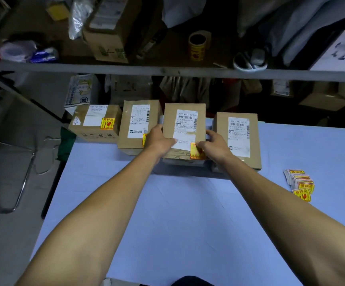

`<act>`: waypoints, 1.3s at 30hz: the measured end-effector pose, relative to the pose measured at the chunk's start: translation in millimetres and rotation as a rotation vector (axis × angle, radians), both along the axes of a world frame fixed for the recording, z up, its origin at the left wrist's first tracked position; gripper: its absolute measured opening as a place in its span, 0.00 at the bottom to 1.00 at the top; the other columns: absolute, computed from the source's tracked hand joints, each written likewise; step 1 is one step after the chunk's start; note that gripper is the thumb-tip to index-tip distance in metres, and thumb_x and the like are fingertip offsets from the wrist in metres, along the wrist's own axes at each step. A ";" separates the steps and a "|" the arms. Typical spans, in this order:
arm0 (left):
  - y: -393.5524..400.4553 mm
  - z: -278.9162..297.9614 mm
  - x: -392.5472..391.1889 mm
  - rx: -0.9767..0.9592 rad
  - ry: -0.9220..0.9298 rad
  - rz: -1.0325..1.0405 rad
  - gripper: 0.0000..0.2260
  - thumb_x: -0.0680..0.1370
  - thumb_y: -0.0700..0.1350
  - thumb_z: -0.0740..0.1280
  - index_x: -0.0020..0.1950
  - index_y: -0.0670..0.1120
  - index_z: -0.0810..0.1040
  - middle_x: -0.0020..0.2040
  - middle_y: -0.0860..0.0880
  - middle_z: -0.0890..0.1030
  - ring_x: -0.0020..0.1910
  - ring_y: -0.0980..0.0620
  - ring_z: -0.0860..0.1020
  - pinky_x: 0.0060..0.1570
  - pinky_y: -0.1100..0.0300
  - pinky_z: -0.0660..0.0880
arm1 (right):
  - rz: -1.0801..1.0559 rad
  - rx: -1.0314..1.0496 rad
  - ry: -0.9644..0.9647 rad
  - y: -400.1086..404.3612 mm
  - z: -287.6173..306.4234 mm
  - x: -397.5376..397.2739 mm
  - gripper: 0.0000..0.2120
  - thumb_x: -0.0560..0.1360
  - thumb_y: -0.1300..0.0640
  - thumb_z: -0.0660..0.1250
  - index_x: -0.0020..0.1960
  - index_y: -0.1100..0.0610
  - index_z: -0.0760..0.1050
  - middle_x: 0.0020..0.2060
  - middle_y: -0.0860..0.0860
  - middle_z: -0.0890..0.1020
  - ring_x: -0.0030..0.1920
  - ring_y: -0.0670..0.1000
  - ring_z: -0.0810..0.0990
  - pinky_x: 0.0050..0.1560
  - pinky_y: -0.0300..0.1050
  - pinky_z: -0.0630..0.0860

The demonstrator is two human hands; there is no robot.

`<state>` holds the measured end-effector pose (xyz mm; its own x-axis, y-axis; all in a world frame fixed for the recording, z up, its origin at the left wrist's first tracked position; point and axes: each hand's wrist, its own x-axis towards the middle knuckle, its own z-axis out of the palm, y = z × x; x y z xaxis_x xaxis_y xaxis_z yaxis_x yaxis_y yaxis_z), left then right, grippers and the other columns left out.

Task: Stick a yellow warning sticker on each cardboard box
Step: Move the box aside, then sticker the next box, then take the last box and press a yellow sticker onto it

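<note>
Both hands hold the third cardboard box (185, 129): left grip (159, 139) wraps its nine-o'clock edge, right grip (215, 146) presses the yellow warning sticker (196, 151).

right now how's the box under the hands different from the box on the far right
The box under the hands has a yellow warning sticker at its near corner; the far-right box shows none. The left hand and right hand hold the first; nobody touches the other. The held box stands taller in the picture. Both are brown cardboard with white shipping labels.
</note>
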<state>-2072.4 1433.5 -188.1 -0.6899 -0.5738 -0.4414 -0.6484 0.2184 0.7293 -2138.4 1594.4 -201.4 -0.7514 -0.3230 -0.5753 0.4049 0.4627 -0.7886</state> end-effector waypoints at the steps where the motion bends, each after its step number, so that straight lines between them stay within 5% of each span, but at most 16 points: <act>1: -0.7 -2.7 -4.4 -0.005 -0.001 -0.011 0.24 0.71 0.37 0.75 0.65 0.45 0.75 0.59 0.47 0.82 0.57 0.47 0.80 0.59 0.55 0.76 | -0.002 0.021 0.017 -3.0 -3.2 -4.1 0.27 0.76 0.62 0.66 0.74 0.52 0.66 0.56 0.51 0.82 0.48 0.48 0.81 0.50 0.44 0.79; 4: -4.4 -10.3 -15.1 -0.045 -0.031 -0.025 0.23 0.70 0.38 0.75 0.64 0.46 0.76 0.59 0.46 0.82 0.57 0.46 0.80 0.60 0.53 0.76 | 0.014 0.060 0.034 -10.8 -8.8 -12.7 0.27 0.76 0.63 0.65 0.74 0.52 0.66 0.60 0.51 0.80 0.52 0.51 0.80 0.45 0.40 0.76; 10: -15.2 -19.5 -32.4 -0.148 -0.098 -0.104 0.24 0.72 0.39 0.74 0.66 0.43 0.72 0.61 0.44 0.80 0.60 0.43 0.78 0.57 0.56 0.75 | 0.064 0.118 0.031 -27.7 -19.4 -28.2 0.26 0.77 0.61 0.65 0.73 0.53 0.66 0.63 0.54 0.79 0.58 0.55 0.80 0.60 0.54 0.78; 14: -15.6 -21.4 -45.2 -0.256 -0.174 -0.223 0.33 0.73 0.39 0.72 0.76 0.43 0.63 0.69 0.41 0.73 0.67 0.41 0.72 0.62 0.56 0.71 | 0.073 0.122 0.051 -32.6 -23.3 -37.7 0.25 0.77 0.62 0.65 0.73 0.54 0.67 0.63 0.54 0.80 0.58 0.54 0.80 0.60 0.53 0.78; 21: -19.4 -18.7 -52.9 -0.286 -0.209 -0.267 0.34 0.72 0.41 0.72 0.76 0.42 0.63 0.68 0.39 0.72 0.66 0.40 0.72 0.62 0.56 0.71 | 0.115 0.151 0.096 -34.4 -21.2 -42.0 0.26 0.78 0.59 0.65 0.74 0.53 0.64 0.64 0.54 0.78 0.60 0.54 0.79 0.61 0.50 0.77; 30: -1.6 0.2 -25.6 -0.662 -0.135 -0.578 0.29 0.77 0.46 0.66 0.77 0.47 0.61 0.77 0.42 0.59 0.75 0.41 0.57 0.70 0.49 0.63 | 0.437 0.422 0.593 0.1 6.7 -18.9 0.27 0.77 0.57 0.64 0.75 0.59 0.64 0.69 0.59 0.73 0.68 0.60 0.71 0.64 0.50 0.69; 36: 27.4 19.8 2.3 -0.805 -0.139 -0.798 0.27 0.78 0.52 0.62 0.77 0.49 0.61 0.79 0.43 0.56 0.77 0.39 0.53 0.71 0.40 0.60 | 0.445 0.585 0.699 41.4 31.1 22.1 0.26 0.76 0.54 0.63 0.73 0.57 0.66 0.67 0.59 0.71 0.67 0.62 0.69 0.59 0.53 0.73; 39: 42.2 26.4 16.6 -0.779 -0.124 -0.868 0.27 0.79 0.54 0.61 0.77 0.50 0.60 0.80 0.43 0.54 0.78 0.39 0.49 0.72 0.40 0.55 | 0.435 0.683 0.717 61.6 41.4 47.1 0.26 0.78 0.54 0.62 0.74 0.57 0.64 0.71 0.60 0.68 0.71 0.61 0.64 0.64 0.53 0.70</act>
<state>-2055.8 1475.7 -161.7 -0.9599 -0.0765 -0.2697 -0.1192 0.9822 0.1455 -2091.4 1656.0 -160.0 -0.8831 -0.4211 -0.2069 -0.3533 0.8870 -0.2973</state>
